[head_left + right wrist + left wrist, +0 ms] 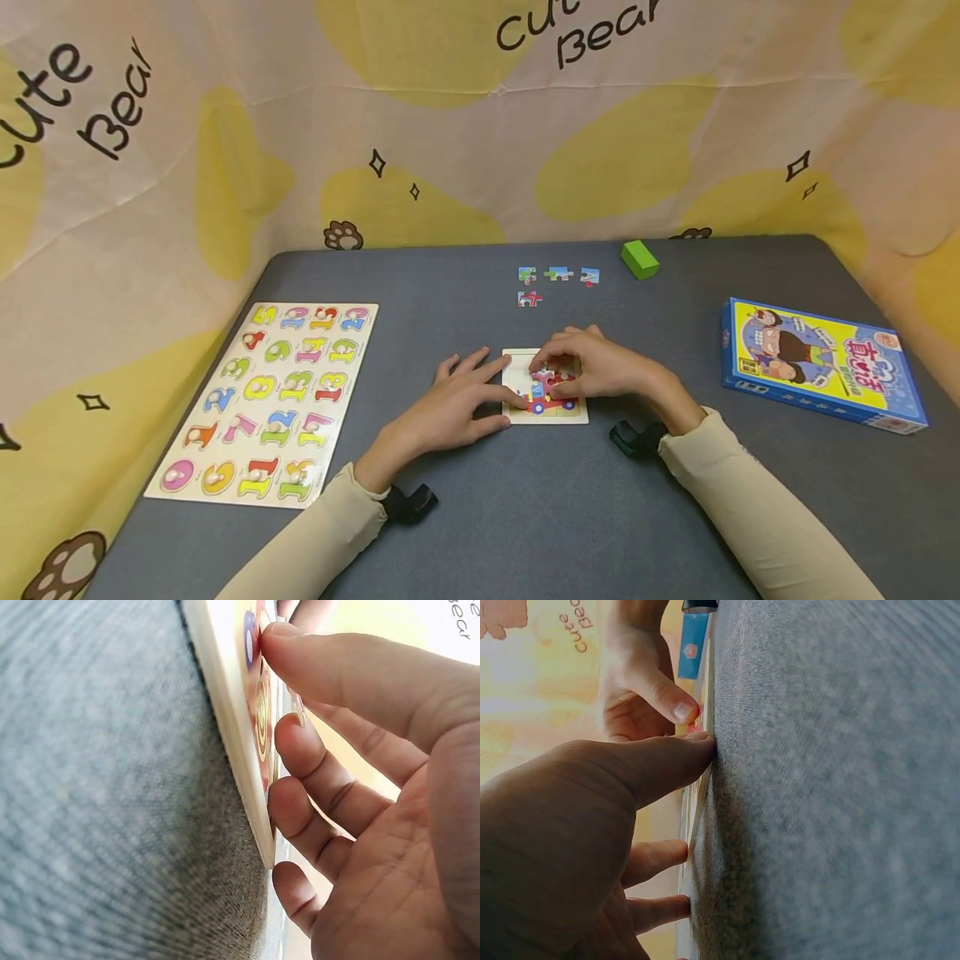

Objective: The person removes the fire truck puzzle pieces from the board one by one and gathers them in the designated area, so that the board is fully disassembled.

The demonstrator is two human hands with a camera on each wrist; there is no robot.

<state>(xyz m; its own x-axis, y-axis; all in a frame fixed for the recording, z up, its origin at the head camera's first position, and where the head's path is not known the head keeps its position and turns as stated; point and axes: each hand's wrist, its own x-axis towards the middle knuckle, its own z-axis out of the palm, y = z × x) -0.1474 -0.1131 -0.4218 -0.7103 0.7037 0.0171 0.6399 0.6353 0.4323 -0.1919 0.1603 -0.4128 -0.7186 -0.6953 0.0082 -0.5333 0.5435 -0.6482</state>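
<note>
A small framed jigsaw board [547,419] with a red and blue truck picture lies flat on the table between the hands. My left hand [467,402] has its fingers spread and steadies the board along its left side, the index fingertip over the picture. In the left wrist view the thumb [667,761] presses at the board's near edge. My right hand [600,367] curls over the board and holds a jigsaw piece [543,375] at its fingertips. In the right wrist view that piece [300,711] stands tilted by a finger, while the thumb [330,664] touches the picture.
Several loose jigsaw pieces [558,273] lie behind the board, with a green block [640,260] to their right. A number puzzle board [274,406] lies at the left. A blue and yellow box [825,364] lies at the right. A printed cloth [480,142] hangs behind the table.
</note>
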